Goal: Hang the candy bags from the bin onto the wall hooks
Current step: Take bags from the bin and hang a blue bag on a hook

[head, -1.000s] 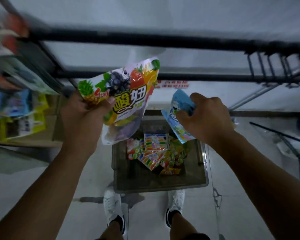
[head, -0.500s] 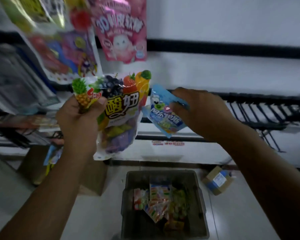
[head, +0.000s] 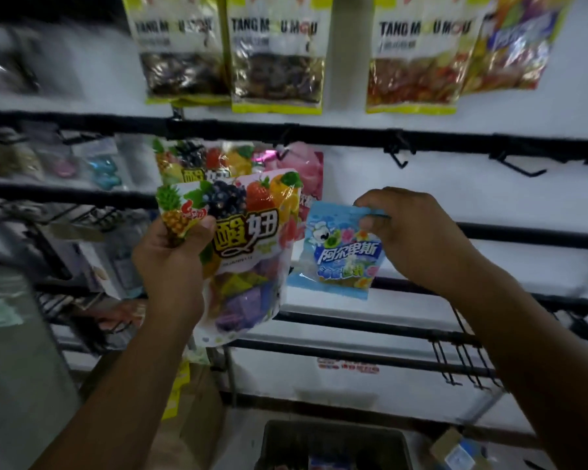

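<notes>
Head view: a fruit bag (head: 248, 239) is gripped at its top corner by the left hand (head: 170, 252), and a blue bag (head: 340, 256) is pinched by the right hand (head: 411, 239). Beyond both hands, a white wall (head: 472, 198) is crossed by black rails (head: 353, 134) with hooks (head: 399, 157); hung bags (head: 277, 62) are seen above. Below the hands, the bin (head: 336, 430) is seen.

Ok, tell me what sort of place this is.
Probably a shop's candy display wall: black rails with hooks, hanging bags in rows, and a bin on the floor.
</notes>
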Motion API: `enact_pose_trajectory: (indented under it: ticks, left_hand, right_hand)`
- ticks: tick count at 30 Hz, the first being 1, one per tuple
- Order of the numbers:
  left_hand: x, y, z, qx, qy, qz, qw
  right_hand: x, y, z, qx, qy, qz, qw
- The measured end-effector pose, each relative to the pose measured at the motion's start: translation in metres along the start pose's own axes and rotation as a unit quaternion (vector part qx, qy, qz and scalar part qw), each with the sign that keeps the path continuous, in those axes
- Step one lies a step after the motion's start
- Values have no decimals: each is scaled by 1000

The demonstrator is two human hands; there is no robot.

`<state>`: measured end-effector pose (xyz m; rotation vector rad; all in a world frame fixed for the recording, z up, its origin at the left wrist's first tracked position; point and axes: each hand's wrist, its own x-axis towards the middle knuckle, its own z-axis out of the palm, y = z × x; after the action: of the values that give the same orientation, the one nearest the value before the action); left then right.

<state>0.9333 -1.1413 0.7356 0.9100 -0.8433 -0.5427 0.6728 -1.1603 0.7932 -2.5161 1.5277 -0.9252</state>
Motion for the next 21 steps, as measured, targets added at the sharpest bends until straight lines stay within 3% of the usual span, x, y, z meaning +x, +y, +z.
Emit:
enact_pose_trajectory:
  ticks: [14, 21]
  left_hand:
    - [37, 33, -19, -20, -3, -60, 998]
    - [60, 42, -24, -39, -20, -65, 997]
  right_hand:
    - [24, -50, -9, 251, 53, 64, 964]
    - [41, -60, -8, 218, 77, 60, 971]
